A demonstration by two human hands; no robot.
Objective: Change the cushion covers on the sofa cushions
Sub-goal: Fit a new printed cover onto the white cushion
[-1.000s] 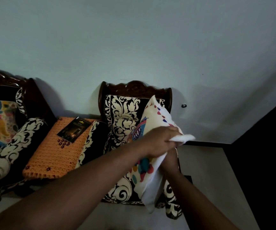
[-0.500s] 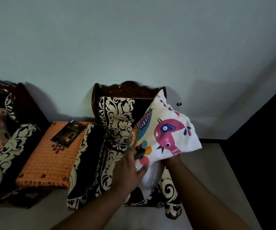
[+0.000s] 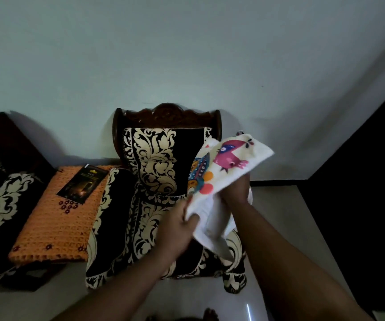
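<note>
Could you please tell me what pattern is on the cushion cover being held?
The cushion cover is white with colourful cartoon birds, a pink one uppermost; the head view shows it.

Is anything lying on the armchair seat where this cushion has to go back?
Nothing visible. Both hands, left hand and right hand, hold the cushion above the armchair, whose visible seat is bare. The dark packet lies on the orange mat, beside it.
</note>
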